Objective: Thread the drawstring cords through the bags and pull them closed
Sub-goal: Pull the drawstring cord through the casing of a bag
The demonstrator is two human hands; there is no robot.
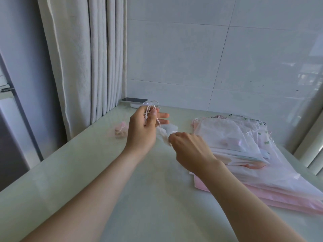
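A small sheer white drawstring bag (167, 131) hangs between my two hands above the pale table (87, 172). My left hand (143, 130) is raised and pinches the bag's thin white cords (150, 109) between thumb and forefinger, the other fingers stretched out. My right hand (188, 149) grips the gathered neck of the bag with curled fingers. The cords run taut from the bag up to my left hand.
A stack of flat pink and white sheer bags (253, 154) lies on the table's right side. A small pink filled bag (120, 131) sits at the left. A phone on a white box (135, 101) rests by the far wall. A curtain (83, 67) hangs at left.
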